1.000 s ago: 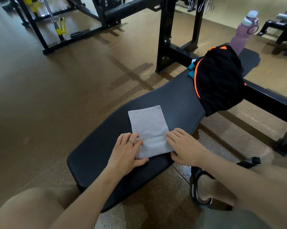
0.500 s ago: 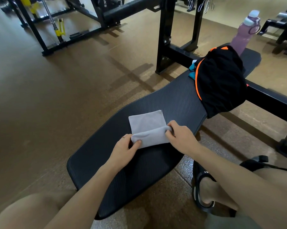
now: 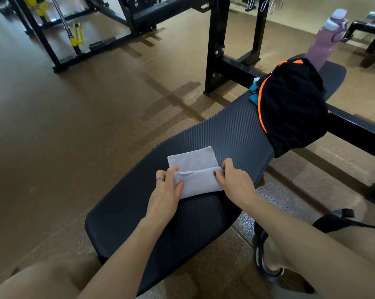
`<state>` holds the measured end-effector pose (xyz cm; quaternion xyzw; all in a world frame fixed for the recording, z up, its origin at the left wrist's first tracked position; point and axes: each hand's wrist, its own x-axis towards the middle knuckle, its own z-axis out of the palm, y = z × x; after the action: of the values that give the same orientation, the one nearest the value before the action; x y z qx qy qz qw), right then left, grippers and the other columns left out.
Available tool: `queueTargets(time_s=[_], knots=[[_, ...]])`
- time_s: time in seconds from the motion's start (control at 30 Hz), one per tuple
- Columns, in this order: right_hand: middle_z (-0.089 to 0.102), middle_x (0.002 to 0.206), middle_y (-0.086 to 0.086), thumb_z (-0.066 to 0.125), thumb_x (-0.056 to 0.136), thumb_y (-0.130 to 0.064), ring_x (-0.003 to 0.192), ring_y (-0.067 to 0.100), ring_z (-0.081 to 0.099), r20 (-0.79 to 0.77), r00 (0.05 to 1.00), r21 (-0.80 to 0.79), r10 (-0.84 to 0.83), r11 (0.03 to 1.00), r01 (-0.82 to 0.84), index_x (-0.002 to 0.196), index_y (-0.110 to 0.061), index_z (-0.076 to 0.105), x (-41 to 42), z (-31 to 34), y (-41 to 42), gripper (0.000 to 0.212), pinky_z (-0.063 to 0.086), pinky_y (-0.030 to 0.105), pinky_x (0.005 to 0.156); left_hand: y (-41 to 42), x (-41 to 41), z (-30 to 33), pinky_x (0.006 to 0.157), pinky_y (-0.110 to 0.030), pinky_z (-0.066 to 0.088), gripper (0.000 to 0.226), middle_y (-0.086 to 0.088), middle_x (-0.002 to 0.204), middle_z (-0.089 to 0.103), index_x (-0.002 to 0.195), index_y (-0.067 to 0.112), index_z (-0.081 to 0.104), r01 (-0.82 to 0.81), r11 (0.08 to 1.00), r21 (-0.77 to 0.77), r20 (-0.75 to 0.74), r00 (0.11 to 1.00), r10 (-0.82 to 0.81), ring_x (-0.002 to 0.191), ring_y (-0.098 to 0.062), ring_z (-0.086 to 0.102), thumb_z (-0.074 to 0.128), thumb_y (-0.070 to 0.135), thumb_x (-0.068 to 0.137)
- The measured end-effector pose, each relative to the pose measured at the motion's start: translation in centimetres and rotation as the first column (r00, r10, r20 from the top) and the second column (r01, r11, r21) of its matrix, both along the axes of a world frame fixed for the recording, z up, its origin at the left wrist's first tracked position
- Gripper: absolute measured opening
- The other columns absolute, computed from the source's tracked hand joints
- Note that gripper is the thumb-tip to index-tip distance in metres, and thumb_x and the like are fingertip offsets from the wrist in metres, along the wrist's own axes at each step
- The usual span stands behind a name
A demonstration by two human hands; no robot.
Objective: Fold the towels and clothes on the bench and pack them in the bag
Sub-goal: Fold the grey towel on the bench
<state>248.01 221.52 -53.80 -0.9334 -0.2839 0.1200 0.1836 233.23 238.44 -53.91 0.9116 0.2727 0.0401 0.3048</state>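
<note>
A: Change: near edge of towel (image 3: 195, 169) now lifted and rolled farther over.
B: Fingers (image 3: 218, 174): both hands pinching that fold, left hand (image 3: 168, 190), right hand (image 3: 234, 182). Towel on table (image 3: 139, 223), long axis left-right; bag (image 3: 290, 104) beyond, nearer the right.

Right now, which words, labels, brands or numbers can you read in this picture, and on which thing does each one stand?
"KG", seen mirrored, in white on the black weight plate at the top of the rack; the characters before it are cut off by the frame.
Grey towel: no print shows on the visible side.
Purple water bottle: no readable label.
Black bag: no readable text.
</note>
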Motion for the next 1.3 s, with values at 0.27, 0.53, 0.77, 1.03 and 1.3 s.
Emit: queueTargets(time_s=[0.27, 0.53, 0.77, 1.03, 1.3], knots=[[0.054, 0.069, -0.005, 0.041, 0.104, -0.035, 0.062, 0.022, 0.057, 0.071, 0.997, 0.112, 0.002, 0.994, -0.010, 0.093, -0.019, 0.034, -0.2, 0.1, -0.3, 0.020, 0.033, 0.034, 0.059, 0.6, -1.1, -0.1, 0.074, -0.024, 0.047, 0.022, 0.013, 0.116, 0.047, 0.127, 0.041, 0.047, 0.056, 0.993, -0.105, 0.081, 0.996, -0.047, 0.094, -0.003, 0.053, 0.041, 0.034, 0.107], [0.042, 0.083, 0.002, 0.064, 0.088, -0.015, 0.060, 0.023, 0.041, 0.353, 0.922, -0.082, 0.157, 0.987, -0.137, 0.094, -0.016, 0.044, 0.0, 0.0, 0.8, 0.021, 0.032, 0.033, 0.052, 0.9, 0.1, -0.5, 0.088, -0.039, 0.053, 0.028, -0.009, 0.125, 0.053, 0.118, 0.017, 0.061, 0.229, 0.799, 0.555, -0.058, 0.970, -0.238, 0.102, -0.027, 0.058, 0.068, 0.026, 0.093], [0.053, 0.095, 0.000, 0.045, 0.089, -0.033, 0.091, 0.022, 0.049, 0.485, 0.639, -0.201, 0.597, 0.787, -0.583, 0.089, -0.016, 0.053, 1.0, 1.3, -0.8, 0.019, 0.042, 0.038, 0.092, -0.1, -0.6, 0.1, 0.108, -0.040, 0.044, 0.075, -0.009, 0.133, 0.054, 0.138, 0.004, 0.050, 0.409, 0.684, 0.603, -0.245, 0.912, -0.329, 0.119, -0.026, 0.052, 0.046, 0.060, 0.088], [0.056, 0.083, -0.005, 0.044, 0.076, -0.035, 0.076, 0.019, 0.054, 0.207, 0.845, -0.075, 0.493, 0.869, -0.489, 0.083, -0.022, 0.048, 2.4, 1.7, 0.2, 0.015, 0.043, 0.034, 0.075, 1.4, 1.8, 2.7, 0.076, -0.033, 0.049, 0.028, 0.001, 0.097, 0.059, 0.101, 0.017, 0.058, 0.431, 0.786, 0.444, -0.317, 0.896, -0.312, 0.089, -0.020, 0.056, 0.050, 0.040, 0.087], [0.060, 0.092, 0.004, 0.045, 0.093, -0.033, 0.081, 0.022, 0.059, -0.384, 0.910, 0.125, 0.158, 0.985, -0.118, 0.102, -0.020, 0.047, 2.5, 3.2, 1.4, 0.015, 0.045, 0.036, 0.065, 4.5, 4.0, 4.9, 0.067, -0.036, 0.043, 0.018, -0.001, 0.091, 0.063, 0.106, 0.023, 0.049, 0.289, 0.957, 0.021, -0.385, 0.886, -0.258, 0.081, -0.020, 0.058, 0.042, 0.036, 0.096]])
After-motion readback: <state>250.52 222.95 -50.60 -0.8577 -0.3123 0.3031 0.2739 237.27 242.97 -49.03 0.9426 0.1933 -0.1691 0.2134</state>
